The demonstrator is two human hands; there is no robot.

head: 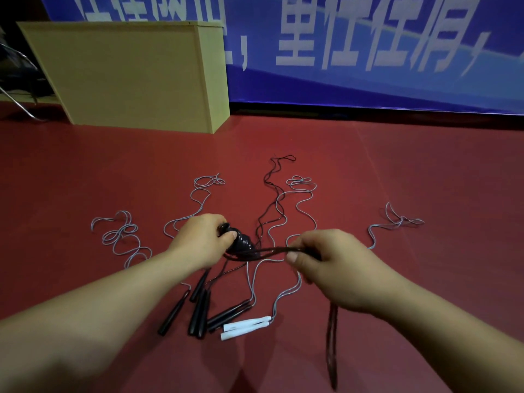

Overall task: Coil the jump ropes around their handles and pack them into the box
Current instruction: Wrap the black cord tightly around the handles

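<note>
My left hand [202, 239] grips a pair of black handles with dark rope coiled around them [242, 241], held above the floor. My right hand [326, 262] is closed on the same dark rope [266, 251], which runs taut between the hands; its free end hangs down past my right wrist [331, 350]. On the red floor below lie several black handles [200, 310] and a pair of white handles [245, 326], with grey ropes [300, 211] and one black rope [273, 191] spread out away from me.
A tall yellow wooden box [133, 75] stands on the floor at the back left. A blue banner with white characters [368, 52] covers the wall behind. Metal chair legs [17, 100] show at the far left. Two loose grey ropes [122, 236], [394, 222] lie at either side.
</note>
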